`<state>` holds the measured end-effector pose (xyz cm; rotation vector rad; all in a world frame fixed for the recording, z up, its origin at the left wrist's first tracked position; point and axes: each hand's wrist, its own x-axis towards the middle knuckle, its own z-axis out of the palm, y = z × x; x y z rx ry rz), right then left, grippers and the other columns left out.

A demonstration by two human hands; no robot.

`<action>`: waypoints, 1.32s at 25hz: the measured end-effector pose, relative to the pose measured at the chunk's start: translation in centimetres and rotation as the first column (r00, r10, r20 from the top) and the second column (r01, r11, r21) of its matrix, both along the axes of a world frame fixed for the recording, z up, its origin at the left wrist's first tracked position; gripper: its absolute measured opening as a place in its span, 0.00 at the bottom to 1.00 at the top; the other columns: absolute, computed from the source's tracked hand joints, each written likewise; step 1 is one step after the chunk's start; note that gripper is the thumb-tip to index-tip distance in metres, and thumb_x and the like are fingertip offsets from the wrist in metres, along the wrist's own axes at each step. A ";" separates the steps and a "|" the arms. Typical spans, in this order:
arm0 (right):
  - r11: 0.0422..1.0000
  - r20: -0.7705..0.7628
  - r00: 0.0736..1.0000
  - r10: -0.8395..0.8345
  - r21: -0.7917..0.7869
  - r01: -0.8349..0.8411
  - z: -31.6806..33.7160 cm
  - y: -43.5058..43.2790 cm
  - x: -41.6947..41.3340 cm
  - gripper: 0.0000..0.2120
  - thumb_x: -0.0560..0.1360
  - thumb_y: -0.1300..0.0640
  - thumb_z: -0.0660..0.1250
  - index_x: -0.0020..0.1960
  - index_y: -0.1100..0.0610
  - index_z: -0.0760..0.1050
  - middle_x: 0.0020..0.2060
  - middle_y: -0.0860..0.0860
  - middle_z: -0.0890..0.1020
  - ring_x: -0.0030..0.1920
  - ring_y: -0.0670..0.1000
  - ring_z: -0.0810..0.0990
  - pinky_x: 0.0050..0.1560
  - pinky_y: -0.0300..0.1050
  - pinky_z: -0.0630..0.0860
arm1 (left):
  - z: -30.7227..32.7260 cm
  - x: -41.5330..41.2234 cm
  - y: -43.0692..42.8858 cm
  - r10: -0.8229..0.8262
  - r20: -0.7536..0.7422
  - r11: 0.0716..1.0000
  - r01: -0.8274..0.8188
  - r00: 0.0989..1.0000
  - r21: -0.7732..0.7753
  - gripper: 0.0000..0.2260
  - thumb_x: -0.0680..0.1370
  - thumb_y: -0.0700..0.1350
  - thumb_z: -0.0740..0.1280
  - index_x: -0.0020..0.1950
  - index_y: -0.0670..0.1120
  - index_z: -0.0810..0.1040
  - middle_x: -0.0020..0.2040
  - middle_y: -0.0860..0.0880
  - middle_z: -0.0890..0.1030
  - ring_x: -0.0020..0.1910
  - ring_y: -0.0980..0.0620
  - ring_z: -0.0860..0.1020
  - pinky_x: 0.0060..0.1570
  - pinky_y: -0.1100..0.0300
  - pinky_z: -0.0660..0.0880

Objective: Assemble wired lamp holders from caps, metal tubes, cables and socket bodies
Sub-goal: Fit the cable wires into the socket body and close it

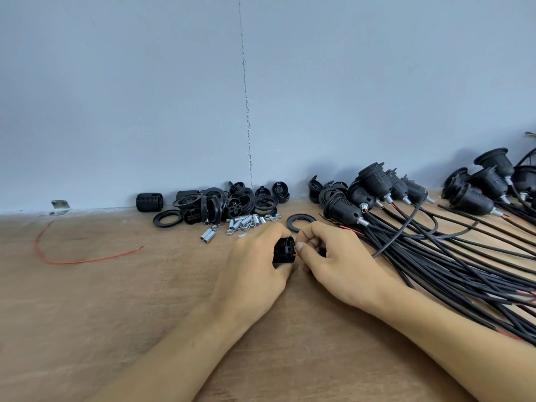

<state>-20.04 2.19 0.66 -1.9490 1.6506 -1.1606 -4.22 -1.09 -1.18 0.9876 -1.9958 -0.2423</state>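
My left hand (255,265) grips a black socket body (284,250) just above the wooden table. Right beside it, my right hand (333,259) pinches a thin red wire end at the socket's face; a black part shows between its fingers, mostly hidden. Loose black caps, rings and socket bodies (220,203) are piled by the wall. Short metal tubes and nuts (246,221) lie in front of that pile. A single black ring (300,221) lies just beyond my hands. Black cables (449,256) fan out to the right from finished lamp holders (374,187).
A loose red wire (72,261) curls on the table (116,300) at the left. A small metal bracket (59,206) sits at the foot of the grey wall. More finished holders (490,181) are stacked at the far right.
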 end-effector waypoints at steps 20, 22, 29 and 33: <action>0.999 0.025 1.000 0.005 0.032 -0.006 0.3 -0.3 -0.5 0.09 0.78 0.61 0.67 0.40 0.51 0.78 0.34 0.50 0.84 0.39 0.52 0.82 0.46 0.48 0.78 | 0.7 0.1 0.0 -0.056 0.142 0.998 0.060 0.988 -0.026 0.13 0.71 0.37 0.76 0.54 0.47 0.82 0.48 0.54 0.81 0.49 0.58 0.74 0.49 0.74 0.66; 0.999 0.039 0.999 0.000 0.051 -0.002 0.3 -0.6 -1.0 0.08 0.77 0.60 0.68 0.41 0.51 0.79 0.34 0.49 0.84 0.39 0.51 0.82 0.47 0.48 0.79 | 0.5 -0.1 -0.1 -0.043 0.134 0.999 0.045 0.990 -0.011 0.13 0.72 0.39 0.76 0.54 0.48 0.81 0.49 0.55 0.80 0.50 0.57 0.75 0.49 0.73 0.67; 0.991 -0.190 0.981 0.034 0.133 -0.009 1.0 -1.2 -3.4 0.15 0.73 0.46 0.73 0.58 0.44 0.76 0.49 0.42 0.80 0.45 0.38 0.76 0.46 0.29 0.70 | 0.0 0.5 -1.3 0.056 -0.051 0.980 -0.045 0.997 0.193 0.16 0.70 0.51 0.79 0.54 0.60 0.78 0.46 0.62 0.80 0.47 0.63 0.76 0.44 0.76 0.67; 0.965 -0.273 0.958 0.093 0.262 -0.019 2.1 -1.5 -5.0 0.20 0.71 0.44 0.75 0.60 0.46 0.75 0.49 0.43 0.79 0.47 0.41 0.77 0.51 0.37 0.75 | -0.1 0.5 -1.8 0.112 -0.168 0.945 -0.053 0.979 0.323 0.19 0.66 0.52 0.82 0.48 0.60 0.74 0.46 0.62 0.79 0.48 0.68 0.75 0.44 0.78 0.67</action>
